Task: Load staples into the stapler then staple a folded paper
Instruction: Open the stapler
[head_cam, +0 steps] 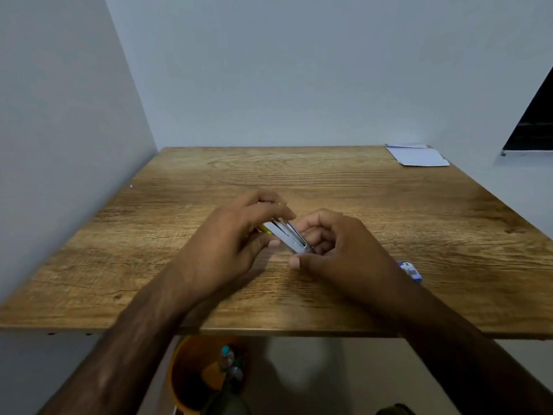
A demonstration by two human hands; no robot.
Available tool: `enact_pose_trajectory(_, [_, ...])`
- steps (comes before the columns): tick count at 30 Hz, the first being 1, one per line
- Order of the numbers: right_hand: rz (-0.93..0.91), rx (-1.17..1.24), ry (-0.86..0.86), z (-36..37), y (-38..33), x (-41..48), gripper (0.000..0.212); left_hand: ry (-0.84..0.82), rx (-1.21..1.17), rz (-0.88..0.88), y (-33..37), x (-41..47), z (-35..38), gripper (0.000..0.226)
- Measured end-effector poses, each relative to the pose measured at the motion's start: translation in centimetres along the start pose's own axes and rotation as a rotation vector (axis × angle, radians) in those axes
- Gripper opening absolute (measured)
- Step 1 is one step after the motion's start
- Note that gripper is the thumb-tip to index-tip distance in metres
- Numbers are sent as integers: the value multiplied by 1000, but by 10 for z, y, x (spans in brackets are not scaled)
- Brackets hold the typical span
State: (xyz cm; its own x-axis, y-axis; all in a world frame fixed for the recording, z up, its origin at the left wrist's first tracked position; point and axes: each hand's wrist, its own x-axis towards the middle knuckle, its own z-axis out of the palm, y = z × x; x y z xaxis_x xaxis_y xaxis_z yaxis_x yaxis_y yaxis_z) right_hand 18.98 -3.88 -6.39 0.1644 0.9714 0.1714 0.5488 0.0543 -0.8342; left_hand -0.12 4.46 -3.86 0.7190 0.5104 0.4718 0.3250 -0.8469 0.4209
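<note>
Gripping stapler [288, 236], left hand [236, 235], right hand [335, 250]

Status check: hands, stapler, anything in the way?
Left hand grips stapler; right hand holds its front end. Paper at far right corner, staple box by right wrist. Nothing blocking.

A wood-grain table [344, 175] sits in a corner of pale grey-blue walls: a side wall [59, 115] along its left edge and a back wall [299, 70] behind its far edge. A dark window [535, 121] opens above the table's far right corner. Below its near edge are a pale floor [329, 372] and an orange bucket [182, 372].
</note>
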Motion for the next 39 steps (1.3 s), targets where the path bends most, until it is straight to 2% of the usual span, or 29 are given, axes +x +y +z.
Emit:
enact_pose_trajectory(3, [-11,180,-44,1,0,6,48,-7,-79,56,0,16,-8,53])
enact_pose_trajectory(5, [-42,250,-18,3,1,8,40,19,-292,-12,1,22,-3,61])
enact_pose_trajectory(7, [-58,310,56,5,3,8,38,61,-571,-140,3,24,8,60])
enact_pose_trajectory(9, [-51,343,85,8,3,9,44,125,-651,-208,3,23,21,47])
enact_pose_trajectory(12, [-19,389,58,9,4,9,37,168,-583,-225,-1,24,26,30])
enact_pose_trajectory(15, [-3,473,31,6,6,8,20,87,-460,-171,-1,27,18,27])
enact_pose_trajectory(19, [9,544,2,3,6,4,23,5,-224,-55,8,31,9,24])
enact_pose_trajectory(22, [14,612,23,3,10,3,19,-30,-155,23,11,31,9,23])
enact_pose_trajectory(26, [-22,522,47,6,14,3,12,58,-162,36,11,28,22,19])
enact_pose_trajectory(29, [-46,480,45,8,14,3,14,154,-160,37,9,29,34,13])
enact_pose_trajectory(34, [-36,535,54,6,12,2,18,290,-234,67,6,29,45,10])
enact_pose_trajectory(39, [-25,601,62,5,9,-1,30,305,-208,123,3,27,51,7])
